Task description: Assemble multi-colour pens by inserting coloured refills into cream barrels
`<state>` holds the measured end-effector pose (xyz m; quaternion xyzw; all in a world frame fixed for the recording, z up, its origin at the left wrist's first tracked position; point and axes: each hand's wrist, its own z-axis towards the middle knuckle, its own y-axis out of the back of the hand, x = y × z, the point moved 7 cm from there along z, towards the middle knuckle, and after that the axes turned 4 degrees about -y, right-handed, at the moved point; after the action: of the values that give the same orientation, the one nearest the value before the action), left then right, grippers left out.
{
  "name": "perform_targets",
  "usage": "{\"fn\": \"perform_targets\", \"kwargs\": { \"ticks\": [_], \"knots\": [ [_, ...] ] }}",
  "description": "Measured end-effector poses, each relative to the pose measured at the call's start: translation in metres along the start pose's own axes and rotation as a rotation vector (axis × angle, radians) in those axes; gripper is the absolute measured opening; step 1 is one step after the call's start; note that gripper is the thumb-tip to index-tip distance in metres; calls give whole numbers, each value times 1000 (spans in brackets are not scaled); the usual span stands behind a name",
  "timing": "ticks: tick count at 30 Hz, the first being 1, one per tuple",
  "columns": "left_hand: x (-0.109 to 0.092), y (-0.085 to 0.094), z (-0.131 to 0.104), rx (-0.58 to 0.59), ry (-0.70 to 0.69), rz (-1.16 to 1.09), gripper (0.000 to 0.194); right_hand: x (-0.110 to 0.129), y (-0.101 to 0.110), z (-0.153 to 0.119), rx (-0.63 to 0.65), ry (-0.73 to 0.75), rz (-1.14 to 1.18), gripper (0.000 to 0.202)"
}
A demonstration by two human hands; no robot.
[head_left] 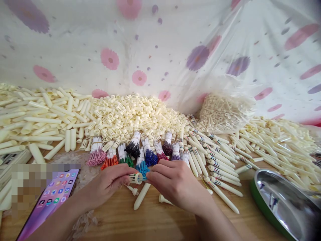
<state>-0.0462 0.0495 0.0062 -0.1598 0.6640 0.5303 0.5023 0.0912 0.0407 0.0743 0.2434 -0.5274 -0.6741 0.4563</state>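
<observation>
My left hand [114,180] pinches a short cream slotted pen collar [135,178], its round open end turned to the right. Small coloured bits show in the collar's slots. Right at that opening, my right hand [173,184] has its fingertips pinched on a light-blue pen slider [144,178], mostly hidden by the fingers. Just beyond both hands stand bundles of white-stemmed sliders in several colours, among them a pink bundle [96,152], an orange bundle [110,159] and a black bundle [133,145]. A cream pen barrel [141,196] lies on the table below the hands.
Slotted collars [140,113] are heaped at the back. Cream tubes [45,113] pile up at left, with a phone [54,197] in front. Partly assembled pens [223,167] lie right of centre, near a bag of small white parts [225,112] and a green-sided metal tray [262,204].
</observation>
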Motion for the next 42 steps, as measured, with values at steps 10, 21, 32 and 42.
{"fn": "perform_targets", "kwargs": {
  "ticks": [10, 21, 32, 42],
  "knots": [
    [1, -1, -1, -37, 50, -88, 21, -3, 3, -1, -71, -21, 43, 16],
    [6, 2, -2, -116, -13, -244, 19, -10, 10, -2, -121, -199, 485, 11],
    [8, 3, 1, -137, 66, -157, 18, -17, -10, 4, -123, -347, 559, 5],
    [10, 0, 3, -127, 108, -188, 17, -10, -18, 8, -66, -356, 506, 8]
  ]
}}
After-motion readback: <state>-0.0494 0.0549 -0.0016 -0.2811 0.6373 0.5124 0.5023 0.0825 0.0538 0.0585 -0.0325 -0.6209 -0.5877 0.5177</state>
